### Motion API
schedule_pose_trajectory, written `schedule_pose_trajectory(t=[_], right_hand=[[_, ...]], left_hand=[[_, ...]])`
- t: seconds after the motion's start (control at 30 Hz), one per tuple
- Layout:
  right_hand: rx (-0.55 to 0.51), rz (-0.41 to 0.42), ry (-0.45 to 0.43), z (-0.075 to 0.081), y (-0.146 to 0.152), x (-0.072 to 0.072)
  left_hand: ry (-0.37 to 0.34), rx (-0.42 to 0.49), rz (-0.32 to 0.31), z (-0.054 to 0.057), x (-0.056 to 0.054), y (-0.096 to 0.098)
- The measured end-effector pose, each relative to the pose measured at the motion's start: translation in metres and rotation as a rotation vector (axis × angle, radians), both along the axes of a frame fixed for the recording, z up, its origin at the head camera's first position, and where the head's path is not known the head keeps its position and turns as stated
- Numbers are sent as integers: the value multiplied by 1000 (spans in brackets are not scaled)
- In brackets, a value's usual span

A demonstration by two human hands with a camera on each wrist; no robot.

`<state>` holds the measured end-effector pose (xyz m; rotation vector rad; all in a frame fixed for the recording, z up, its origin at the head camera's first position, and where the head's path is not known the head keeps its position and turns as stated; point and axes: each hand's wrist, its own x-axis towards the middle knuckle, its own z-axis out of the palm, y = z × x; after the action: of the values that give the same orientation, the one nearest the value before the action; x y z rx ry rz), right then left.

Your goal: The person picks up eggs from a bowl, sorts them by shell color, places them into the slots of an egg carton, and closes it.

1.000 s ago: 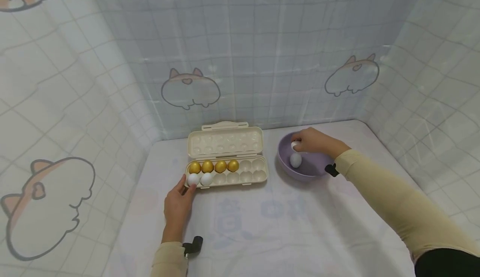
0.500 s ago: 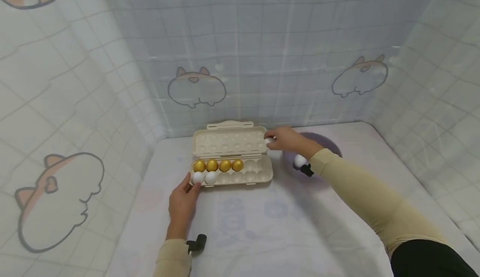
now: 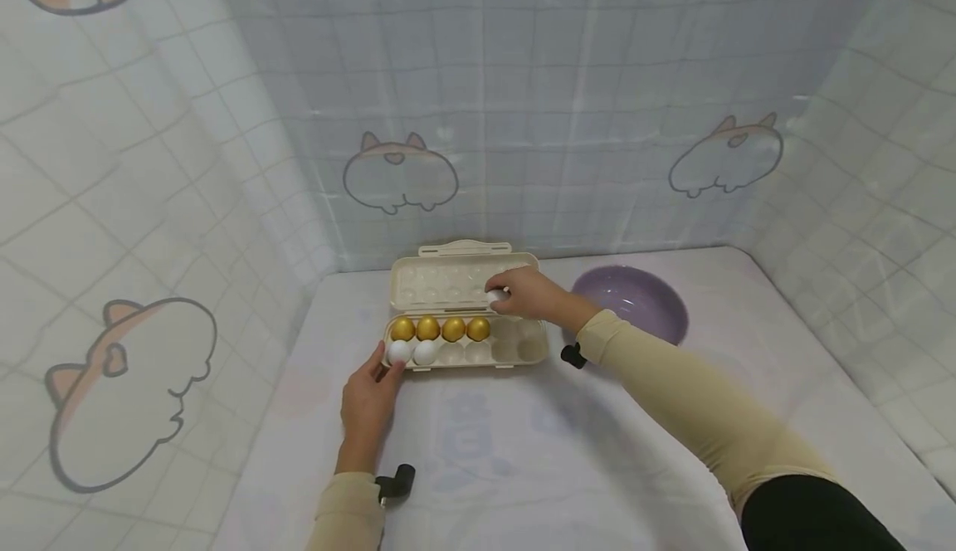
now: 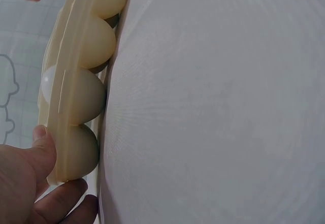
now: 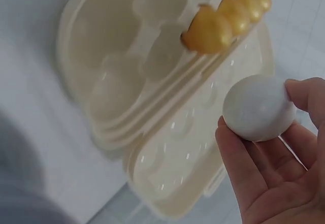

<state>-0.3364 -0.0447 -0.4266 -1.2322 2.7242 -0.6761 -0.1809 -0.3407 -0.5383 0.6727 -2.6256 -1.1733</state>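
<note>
A cream egg carton (image 3: 463, 265) lies with its lid folded back toward the wall. Its back row holds several golden eggs (image 3: 428, 329); two white eggs (image 3: 425, 353) sit at the left of the front row. My left hand (image 3: 368, 402) grips the carton's near left corner, thumb on the rim and fingers around the end, as the left wrist view shows. Between the thumb and fingertips of my right hand (image 3: 526, 295) is another white egg (image 5: 259, 107), held above the carton near the lid hinge. Vacant cups (image 5: 117, 87) show at the carton's right end.
Right of the carton stands a purple bowl (image 3: 635, 298), its near left part hidden behind my right wrist. A white patterned cloth (image 3: 463, 451) covers the table. Behind rises a tiled-print curtain (image 3: 523, 161), with further curtain panels on both sides.
My right hand has lifted the white egg out of the purple bowl and carried it left over the carton. The left hand keeps its grip on the carton's corner.
</note>
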Motion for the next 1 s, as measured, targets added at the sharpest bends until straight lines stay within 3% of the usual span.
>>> schedule_pose_trajectory(t=[0.37,0.63,1.0], right_hand=[[-26,9,-112,-15,-48,21],[-44,68,-73,-37,-74,32],[-2,113,91,-71,-86,39]], left_hand=[[-16,5,2,1,1,2],[2,-10,5,-2,2,2],[17,-34,-6,-3,0,1]])
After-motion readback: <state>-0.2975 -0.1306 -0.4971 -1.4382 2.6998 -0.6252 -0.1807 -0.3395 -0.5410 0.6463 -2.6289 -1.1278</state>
